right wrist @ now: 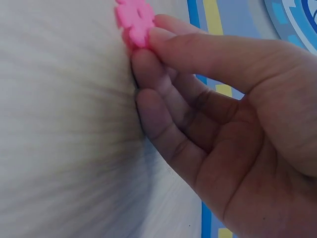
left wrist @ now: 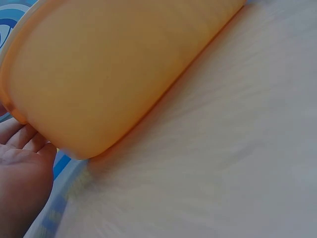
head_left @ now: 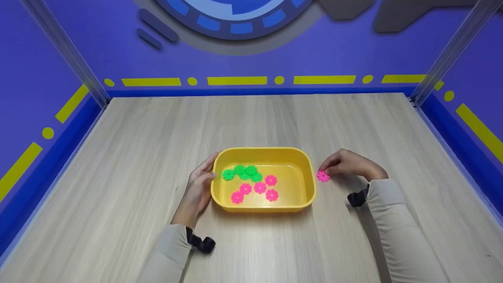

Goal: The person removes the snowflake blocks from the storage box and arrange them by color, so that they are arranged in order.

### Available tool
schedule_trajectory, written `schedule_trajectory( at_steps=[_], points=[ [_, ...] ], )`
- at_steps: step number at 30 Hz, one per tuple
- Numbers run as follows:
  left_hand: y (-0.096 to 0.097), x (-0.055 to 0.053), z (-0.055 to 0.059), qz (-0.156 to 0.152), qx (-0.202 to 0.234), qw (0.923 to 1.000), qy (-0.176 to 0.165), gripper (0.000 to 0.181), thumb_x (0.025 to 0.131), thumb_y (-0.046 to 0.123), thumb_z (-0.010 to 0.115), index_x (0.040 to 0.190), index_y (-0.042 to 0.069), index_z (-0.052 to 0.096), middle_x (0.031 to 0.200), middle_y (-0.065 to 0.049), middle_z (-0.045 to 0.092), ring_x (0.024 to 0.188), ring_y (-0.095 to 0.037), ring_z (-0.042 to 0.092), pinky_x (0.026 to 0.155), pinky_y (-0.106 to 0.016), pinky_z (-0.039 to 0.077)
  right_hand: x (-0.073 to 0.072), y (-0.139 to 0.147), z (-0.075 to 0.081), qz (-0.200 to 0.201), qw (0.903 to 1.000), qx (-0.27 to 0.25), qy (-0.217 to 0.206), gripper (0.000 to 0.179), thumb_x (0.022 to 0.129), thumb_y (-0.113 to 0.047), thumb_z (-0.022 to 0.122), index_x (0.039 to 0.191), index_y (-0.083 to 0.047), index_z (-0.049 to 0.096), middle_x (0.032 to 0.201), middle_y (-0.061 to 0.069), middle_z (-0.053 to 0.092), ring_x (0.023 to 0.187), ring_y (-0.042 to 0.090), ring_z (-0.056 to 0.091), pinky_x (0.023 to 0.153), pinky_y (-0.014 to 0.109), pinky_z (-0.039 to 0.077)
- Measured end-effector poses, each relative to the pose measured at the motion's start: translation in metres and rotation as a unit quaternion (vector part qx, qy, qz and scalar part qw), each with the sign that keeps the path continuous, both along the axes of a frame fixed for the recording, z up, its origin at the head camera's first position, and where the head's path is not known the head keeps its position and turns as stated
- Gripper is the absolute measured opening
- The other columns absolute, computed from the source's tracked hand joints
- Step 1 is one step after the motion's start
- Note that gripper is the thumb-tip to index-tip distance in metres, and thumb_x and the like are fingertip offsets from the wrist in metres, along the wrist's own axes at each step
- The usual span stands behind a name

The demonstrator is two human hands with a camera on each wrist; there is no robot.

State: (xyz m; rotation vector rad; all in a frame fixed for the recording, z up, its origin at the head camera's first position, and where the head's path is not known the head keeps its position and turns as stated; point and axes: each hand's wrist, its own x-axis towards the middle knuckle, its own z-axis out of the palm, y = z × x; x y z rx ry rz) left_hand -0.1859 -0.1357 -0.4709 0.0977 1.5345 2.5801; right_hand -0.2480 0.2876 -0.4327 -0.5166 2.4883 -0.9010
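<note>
A pale wood-grain table [head_left: 251,122] spread beneath both grips. Beyond them, at its far edge, rose a purple wall [head_left: 283,63] bearing yellow bars [head_left: 237,81] and dots [head_left: 279,80] and, higher up, a round blue emblem [head_left: 235,17]. Metal posts [head_left: 452,51] stood beyond and outward of the grips, one on each side.

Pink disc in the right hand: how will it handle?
The pink disc is probably stiff: pinched near its edge by the right hand, it shows no sag. Likely light, being small and thin. Its flat shape suggests sliding, not rolling, if pushed.
</note>
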Motion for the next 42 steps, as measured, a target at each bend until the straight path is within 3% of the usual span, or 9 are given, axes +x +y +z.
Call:
schedule_trajectory(
  at_steps=[7, 19, 31, 42],
  points=[
    [0.001, 0.001, 0.001, 0.003, 0.003, 1.0000, -0.004, 0.065, 0.084, -0.009, 0.038, 0.149, -0.003, 0.028, 0.157, -0.015, 0.027, 0.145, -0.024, 0.026, 0.119, -0.037, 0.024, 0.000, -0.001, 0.000, -0.003, 0.9999, 0.013, -0.003, 0.017, 0.086, -0.009, 0.066, 0.099, -0.010, 0.076, 0.097, 0.005, 0.074, 0.086, 0.015, 0.057, 0.081, 0.025, 0.048],
    [0.000, -0.001, 0.000, 0.002, 0.009, 1.0000, 0.001, 0.067, 0.083, -0.011, 0.037, 0.148, -0.005, 0.026, 0.158, -0.016, 0.025, 0.146, -0.025, 0.023, 0.119, -0.037, 0.022, -0.001, -0.002, 0.002, 0.006, 0.9997, 0.021, 0.010, 0.015, 0.086, -0.011, 0.067, 0.098, -0.008, 0.076, 0.096, 0.006, 0.074, 0.082, 0.011, 0.057, 0.076, 0.020, 0.047],
    [0.000, -0.001, 0.001, -0.001, 0.006, 1.0000, 0.007, 0.066, 0.083, -0.010, 0.037, 0.148, -0.005, 0.026, 0.158, -0.017, 0.023, 0.146, -0.026, 0.023, 0.120, -0.039, 0.022, -0.001, -0.005, 0.007, 0.006, 0.9988, 0.044, 0.022, 0.015, 0.086, -0.015, 0.069, 0.097, -0.010, 0.076, 0.095, 0.005, 0.074, 0.078, 0.013, 0.056, 0.073, 0.022, 0.049],
    [0.001, 0.001, 0.001, 0.005, 0.006, 1.0000, -0.001, 0.066, 0.084, -0.009, 0.039, 0.148, -0.003, 0.028, 0.157, -0.015, 0.027, 0.145, -0.024, 0.026, 0.119, -0.035, 0.024, 0.000, -0.010, 0.021, 0.008, 0.9988, 0.036, 0.034, 0.018, 0.087, -0.016, 0.067, 0.102, -0.008, 0.075, 0.099, 0.007, 0.074, 0.083, 0.014, 0.061, 0.082, 0.032, 0.054]
  ],
)
